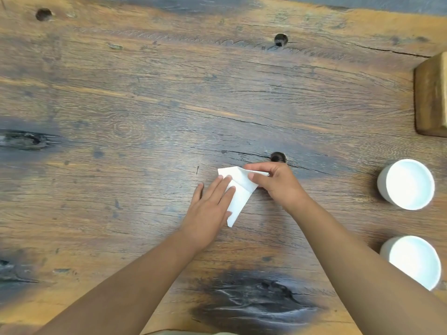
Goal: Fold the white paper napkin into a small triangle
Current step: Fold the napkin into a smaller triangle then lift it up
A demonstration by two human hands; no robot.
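Observation:
The white paper napkin (240,192) lies partly folded on the wooden table (145,105), a narrow pointed shape with its tip toward me. My left hand (210,211) lies flat with straight fingers pressing on the napkin's left side. My right hand (273,181) pinches the napkin's upper right flap between thumb and fingers, lifting it slightly off the sheet. Part of the napkin is hidden under both hands.
Two white round bowls stand at the right, one (406,184) level with the hands and one (414,261) nearer me. A wooden block (431,95) sits at the right edge. Dark knot holes, such as one (278,157) just beyond my right hand, dot the tabletop.

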